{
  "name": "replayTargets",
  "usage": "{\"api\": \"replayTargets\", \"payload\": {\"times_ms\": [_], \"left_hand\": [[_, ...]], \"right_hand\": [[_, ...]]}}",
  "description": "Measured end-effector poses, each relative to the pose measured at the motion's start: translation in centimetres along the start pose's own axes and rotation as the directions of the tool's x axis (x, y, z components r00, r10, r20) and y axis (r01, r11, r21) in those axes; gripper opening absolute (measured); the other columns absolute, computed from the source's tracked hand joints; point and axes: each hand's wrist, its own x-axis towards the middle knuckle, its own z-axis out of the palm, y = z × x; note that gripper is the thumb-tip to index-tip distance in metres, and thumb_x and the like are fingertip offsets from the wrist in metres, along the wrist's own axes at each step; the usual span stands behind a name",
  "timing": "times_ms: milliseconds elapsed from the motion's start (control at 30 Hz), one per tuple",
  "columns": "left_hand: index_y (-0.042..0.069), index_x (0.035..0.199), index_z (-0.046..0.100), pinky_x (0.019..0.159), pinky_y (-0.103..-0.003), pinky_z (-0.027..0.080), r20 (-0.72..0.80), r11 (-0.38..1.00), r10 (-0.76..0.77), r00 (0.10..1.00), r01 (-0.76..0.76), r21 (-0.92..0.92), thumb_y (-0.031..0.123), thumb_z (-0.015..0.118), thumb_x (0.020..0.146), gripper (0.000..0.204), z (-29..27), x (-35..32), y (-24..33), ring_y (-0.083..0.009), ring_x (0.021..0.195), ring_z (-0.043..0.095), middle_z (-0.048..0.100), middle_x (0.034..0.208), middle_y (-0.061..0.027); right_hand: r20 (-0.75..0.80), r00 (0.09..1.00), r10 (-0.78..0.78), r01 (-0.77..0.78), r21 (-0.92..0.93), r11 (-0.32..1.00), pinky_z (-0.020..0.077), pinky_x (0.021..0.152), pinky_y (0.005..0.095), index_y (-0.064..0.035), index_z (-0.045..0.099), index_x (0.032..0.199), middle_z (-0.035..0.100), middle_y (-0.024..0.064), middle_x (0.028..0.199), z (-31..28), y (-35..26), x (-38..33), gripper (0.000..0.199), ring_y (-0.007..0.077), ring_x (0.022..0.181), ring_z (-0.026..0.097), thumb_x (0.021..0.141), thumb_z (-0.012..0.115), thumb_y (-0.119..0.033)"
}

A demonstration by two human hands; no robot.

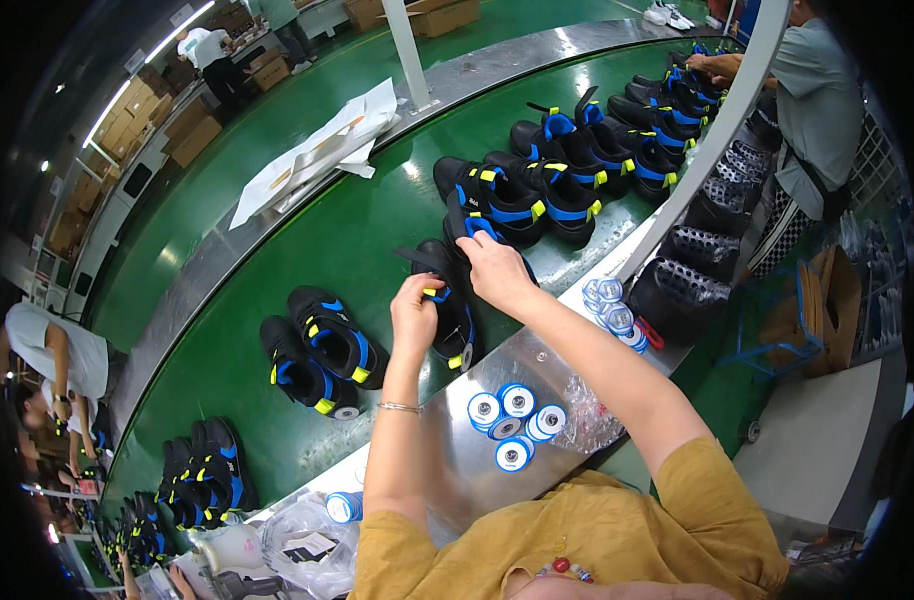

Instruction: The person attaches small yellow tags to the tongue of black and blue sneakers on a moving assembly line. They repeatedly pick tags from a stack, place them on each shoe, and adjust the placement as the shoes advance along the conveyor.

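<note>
So on the far left a co-worker in a white top is leaning over, and closer in a cluster of black-and-blue shoes is sitting on the green belt. Next along, a loose pair of shoes is resting on its own, just left of the person's hands. The left hand, with a bracelet at the wrist, is curling its fingers in together at the collar of a black shoe lying on the belt; can't tell if they're actually pinching anything. Below, some round blue-and-white discs are lying on a metal ledge. The right hand is covering part of a second shoe right beside the first, its fingers bending down near an upright black strap; can't tell whether they're gripping it. Further right, more shoes are filling the belt, and another co-worker is reaching toward the far end of the row.
</note>
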Motion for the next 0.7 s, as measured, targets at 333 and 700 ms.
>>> {"api": "replayTargets", "payload": {"times_ms": [333, 700], "left_hand": [[0.004, 0.107, 0.064, 0.092, -0.04, 0.048, -0.094, 0.994, 0.006, 0.996, 0.005, 0.112, -0.011, 0.054, 0.072, 0.039, 0.4, -1.1, 1.3, -0.0326, 0.106, 0.061, 0.064, 0.113, -0.0145], [0.001, 0.095, 0.066, 0.094, -0.036, 0.048, -0.011, 0.982, 0.126, 0.992, -0.123, 0.141, -0.019, 0.046, 0.071, 0.037, -1.3, -2.3, -1.3, -0.0307, 0.109, 0.061, 0.065, 0.11, -0.0147]], "right_hand": [[0.113, 0.993, -0.023, 0.01, 0.109, 0.994, 0.0529, 0.075, 0.047, -0.0082, 0.041, 0.13, 0.052, 0.0195, 0.105, 0.3, -4.0, -3.8, 0.059, 0.0386, 0.095, 0.058, 0.076, 0.065, -0.01], [0.008, 0.999, 0.04, -0.04, 0.402, 0.915, 0.0534, 0.072, 0.0467, -0.0121, 0.058, 0.117, 0.054, 0.0185, 0.096, 3.6, -1.8, -4.7, 0.04, 0.0397, 0.081, 0.062, 0.079, 0.057, 0.0]]}}
